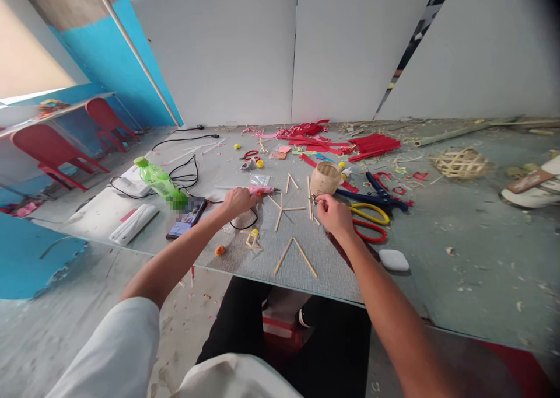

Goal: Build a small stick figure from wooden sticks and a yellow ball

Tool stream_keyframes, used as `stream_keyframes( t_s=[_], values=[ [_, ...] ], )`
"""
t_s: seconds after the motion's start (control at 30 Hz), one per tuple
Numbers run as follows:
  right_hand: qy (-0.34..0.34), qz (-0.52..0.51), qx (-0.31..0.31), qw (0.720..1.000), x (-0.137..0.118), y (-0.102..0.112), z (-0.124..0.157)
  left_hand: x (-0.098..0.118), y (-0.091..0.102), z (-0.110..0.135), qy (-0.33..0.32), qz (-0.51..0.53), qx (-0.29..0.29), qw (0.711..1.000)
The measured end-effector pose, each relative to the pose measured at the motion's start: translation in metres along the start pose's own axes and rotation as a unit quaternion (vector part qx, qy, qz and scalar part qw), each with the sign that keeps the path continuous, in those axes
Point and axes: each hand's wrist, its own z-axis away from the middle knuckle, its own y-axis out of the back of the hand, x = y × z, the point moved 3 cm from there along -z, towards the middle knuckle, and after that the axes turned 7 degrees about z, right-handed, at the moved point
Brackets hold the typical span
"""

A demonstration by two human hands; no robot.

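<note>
Head view: our left hand [237,203] grips a pink glue gun [261,189]. Our right hand [334,215] is beside thin sticks [310,210] and a cup [326,180]; we cannot tell its grip.

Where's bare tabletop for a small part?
Largest: right of the white case, nearer than the woven bamboo piece, with scattered scraps. Smaller: between orange lump and inverted-V sticks, below the stick frame. Crowded: around the right hand, scissors and bamboo cup.

The left hand [240,202] holds a pink glue gun [266,189]. The right hand [335,216] is near a tan cup [326,180]; sticks [294,209] lie between.
</note>
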Motion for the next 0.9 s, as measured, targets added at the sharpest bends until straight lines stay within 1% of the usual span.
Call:
stream_keyframes(
  t_s=[0.07,0.13,0.23,0.27,0.33,0.4,0.43,0.47,0.53,0.6,0.67,0.8,0.87,0.9],
  values=[
    [-0.003,-0.009,0.009,1.000,0.000,0.000,0.001,0.005,0.014,0.013,0.013,-0.038,0.046,0.998],
    [-0.006,-0.020,0.019,1.000,-0.001,0.002,0.001,0.007,0.029,0.035,0.007,-0.060,0.083,0.995],
    [-0.013,-0.035,0.037,0.999,-0.005,0.011,0.000,0.004,0.044,0.085,-0.004,-0.071,0.124,0.990],
    [-0.014,-0.042,0.045,0.998,-0.008,0.017,-0.001,0.002,0.046,0.104,-0.017,-0.074,0.146,0.986],
    [-0.014,-0.078,0.065,0.995,-0.017,0.034,0.000,-0.006,0.041,0.142,-0.024,-0.056,0.168,0.984],
    [-0.003,-0.136,0.066,0.988,-0.032,0.054,0.006,-0.018,0.029,0.169,-0.022,-0.013,0.158,0.987],
    [0.009,-0.162,0.050,0.986,-0.041,0.064,0.011,-0.023,0.022,0.177,-0.034,0.005,0.148,0.988],
    [0.030,-0.179,0.021,0.983,-0.051,0.072,0.019,-0.026,0.015,0.180,-0.056,0.010,0.141,0.988],
    [0.077,-0.181,-0.034,0.980,-0.072,0.084,0.041,-0.030,0.004,0.177,-0.115,-0.005,0.130,0.985],
    [0.106,-0.152,-0.065,0.980,-0.086,0.091,0.071,-0.029,-0.005,0.164,-0.177,-0.031,0.111,0.978],
    [0.112,-0.139,-0.076,0.981,-0.093,0.094,0.107,-0.026,-0.012,0.149,-0.220,-0.051,0.085,0.970],
    [0.048,-0.167,-0.064,0.983,-0.088,0.099,0.182,-0.023,-0.018,0.126,-0.262,-0.079,0.053,0.960],
    [-0.005,-0.186,-0.042,0.982,-0.083,0.103,0.215,-0.025,-0.015,0.122,-0.275,-0.047,0.060,0.958],
    [-0.034,-0.195,-0.033,0.980,-0.080,0.105,0.228,-0.026,-0.012,0.122,-0.275,-0.002,0.075,0.958]
  ],
)
